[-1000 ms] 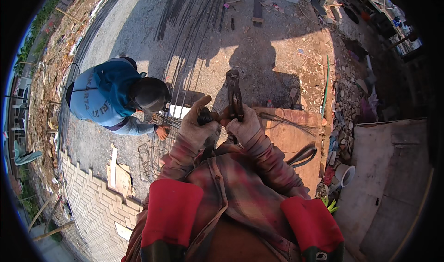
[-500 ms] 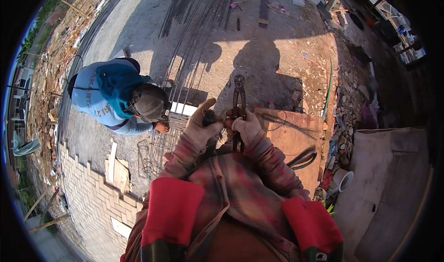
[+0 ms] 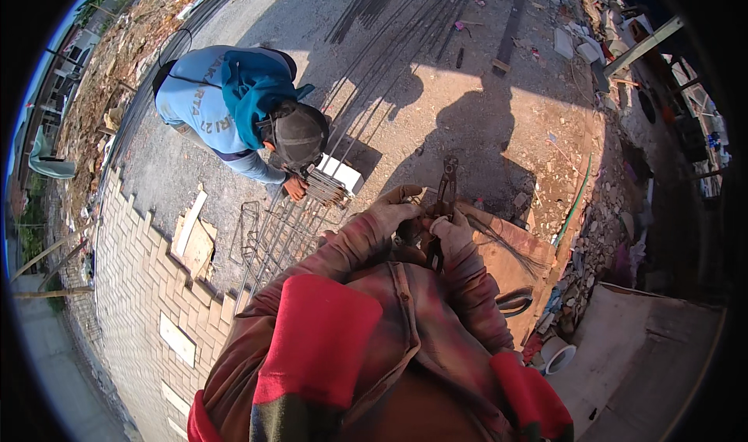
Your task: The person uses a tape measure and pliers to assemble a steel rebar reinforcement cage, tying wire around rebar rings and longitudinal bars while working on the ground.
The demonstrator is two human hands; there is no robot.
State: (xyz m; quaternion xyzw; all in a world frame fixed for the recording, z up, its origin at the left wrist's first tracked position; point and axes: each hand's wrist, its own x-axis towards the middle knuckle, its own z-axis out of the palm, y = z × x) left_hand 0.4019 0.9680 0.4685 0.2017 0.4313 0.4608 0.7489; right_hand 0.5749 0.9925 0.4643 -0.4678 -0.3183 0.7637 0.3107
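pincers [image 3: 447, 185] up in front of us, head pointing away, and our right hand [image 3: 456, 235] has its fingers curled round the handles; how far those handles are squeezed together, we can't tell. over to our left hand [image 3: 387, 214]: fingers bent in around a dark bundle [image 3: 406, 230], too shadowed for us to name. the two hands sit side by side, nearly meeting. good handling here, we'd judge, means gripping the handles low for leverage, holding the bundle firm and our fingertips well out of the bite. elbows tucked in should steady it all. to our right, thin wire [image 3: 508, 244] lies on a brown board [image 3: 485, 264], loose ends fanned out, so we'd mind snagging on those. off to our left, a co-worker [image 3: 226, 99] bends over, one hand [image 3: 294, 187] at the steel bars [image 3: 326, 189]; best we swing nothing that way.
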